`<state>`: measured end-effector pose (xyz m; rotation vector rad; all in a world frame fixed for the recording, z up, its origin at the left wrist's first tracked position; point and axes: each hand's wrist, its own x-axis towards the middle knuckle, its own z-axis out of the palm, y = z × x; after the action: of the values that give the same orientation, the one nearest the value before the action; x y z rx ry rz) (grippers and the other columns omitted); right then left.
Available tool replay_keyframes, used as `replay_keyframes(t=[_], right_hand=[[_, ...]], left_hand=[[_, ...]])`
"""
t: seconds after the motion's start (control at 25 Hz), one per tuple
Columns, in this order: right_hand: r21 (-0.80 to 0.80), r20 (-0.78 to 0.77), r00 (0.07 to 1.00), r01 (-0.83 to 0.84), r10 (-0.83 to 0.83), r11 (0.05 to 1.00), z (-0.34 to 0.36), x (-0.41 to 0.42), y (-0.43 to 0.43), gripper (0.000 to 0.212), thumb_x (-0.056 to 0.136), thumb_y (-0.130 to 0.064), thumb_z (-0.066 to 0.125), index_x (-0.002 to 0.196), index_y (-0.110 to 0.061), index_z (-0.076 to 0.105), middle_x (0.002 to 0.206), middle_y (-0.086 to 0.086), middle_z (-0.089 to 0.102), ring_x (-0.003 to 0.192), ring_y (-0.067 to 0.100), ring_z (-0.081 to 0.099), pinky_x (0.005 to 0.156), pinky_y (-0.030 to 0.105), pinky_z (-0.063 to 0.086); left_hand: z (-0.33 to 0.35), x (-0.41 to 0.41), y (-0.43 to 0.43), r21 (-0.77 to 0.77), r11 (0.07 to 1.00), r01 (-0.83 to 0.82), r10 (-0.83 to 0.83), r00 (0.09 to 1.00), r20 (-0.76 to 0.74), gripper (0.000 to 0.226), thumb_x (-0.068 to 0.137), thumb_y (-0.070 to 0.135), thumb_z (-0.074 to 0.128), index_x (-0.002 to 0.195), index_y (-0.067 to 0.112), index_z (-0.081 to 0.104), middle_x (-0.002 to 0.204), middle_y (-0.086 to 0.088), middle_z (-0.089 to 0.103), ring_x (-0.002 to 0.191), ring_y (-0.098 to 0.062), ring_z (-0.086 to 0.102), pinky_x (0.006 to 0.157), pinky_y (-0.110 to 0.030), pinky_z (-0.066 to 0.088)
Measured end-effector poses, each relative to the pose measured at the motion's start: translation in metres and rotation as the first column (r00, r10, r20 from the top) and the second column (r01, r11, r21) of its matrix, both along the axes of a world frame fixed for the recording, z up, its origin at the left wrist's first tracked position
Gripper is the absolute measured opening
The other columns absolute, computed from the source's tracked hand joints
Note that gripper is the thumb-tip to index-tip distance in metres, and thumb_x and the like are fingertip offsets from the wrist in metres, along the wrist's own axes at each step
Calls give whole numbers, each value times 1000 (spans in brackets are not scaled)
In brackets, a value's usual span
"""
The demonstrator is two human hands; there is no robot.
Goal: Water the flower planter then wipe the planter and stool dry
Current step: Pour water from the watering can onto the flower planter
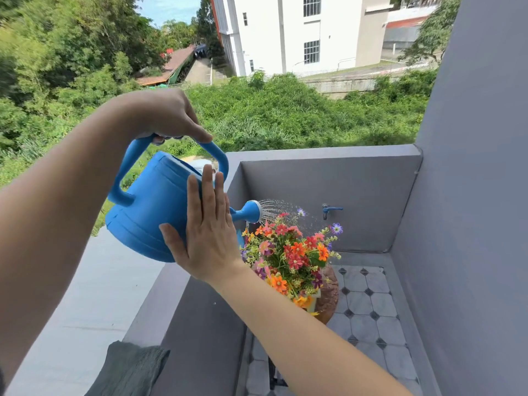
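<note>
Can: blue watering can point(148, 207) tipped forward, long axis running left to right, spout rose point(253, 211) aimed right and slightly down, spraying.
Left hand point(168, 115): fingers curled round the top handle.
Right hand point(207, 227): flat against the can's side, fingers straight and close together.
Flowers point(291, 252): below the rose, on what looks like a brown stool point(328, 298), mostly hidden.
Cloth point(128, 370): grey, on the ledge point(85, 295).
</note>
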<state>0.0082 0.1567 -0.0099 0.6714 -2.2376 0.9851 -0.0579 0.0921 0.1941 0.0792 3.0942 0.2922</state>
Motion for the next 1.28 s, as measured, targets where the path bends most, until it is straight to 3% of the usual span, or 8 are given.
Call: replay_keyframes(t=[0.08,0.16,0.4,0.64,1.04,1.28], right_hand=[[8,46,999,-25,25,1000,0,7,-2,81,90,-52,25,143,-20,-28,152,-1,-36,143,24,-27,119,39,-7],[7,87,995,-40,39,999,3,19,-3,82,90,-54,22,138,-20,-34,147,1,-44,142,23,-28,117,36,-11],[-32,66,997,53,-50,998,4,41,4,76,92,-56,13,141,-17,-29,151,4,-37,144,25,-24,119,37,-9],[21,30,998,56,-56,998,4,21,18,82,91,-54,22,139,-18,-34,147,1,-44,144,25,-24,120,40,-5],[34,39,998,39,-41,999,9,42,23,77,90,-58,12,142,-18,-28,153,2,-30,143,21,-26,117,33,-16],[43,-19,992,127,-126,991,13,22,36,74,90,-59,5,142,-18,-27,149,-1,-40,144,22,-25,118,34,-14]], left_hand=[[-1,0,-1,-39,999,-13,14,1000,26,28,78,38,74,78,11,75,50,-6,46,38,-19,37,43,-24,34],[-1,0,0,-58,998,-18,23,997,75,29,78,37,74,75,8,74,50,-5,46,37,-18,36,40,-23,33],[-3,2,20,15,1000,16,-18,987,160,31,75,32,77,85,3,75,45,0,41,31,-11,30,34,-18,28],[1,-2,27,59,998,13,-18,996,92,27,77,30,75,86,5,75,36,4,39,26,-7,30,33,-18,29],[4,8,36,-10,999,51,-48,979,200,28,77,32,75,86,5,75,47,-2,40,30,-11,30,35,-20,28],[12,0,42,61,995,73,-81,988,130,28,77,32,75,86,5,75,45,-1,41,29,-11,31,35,-20,29]])
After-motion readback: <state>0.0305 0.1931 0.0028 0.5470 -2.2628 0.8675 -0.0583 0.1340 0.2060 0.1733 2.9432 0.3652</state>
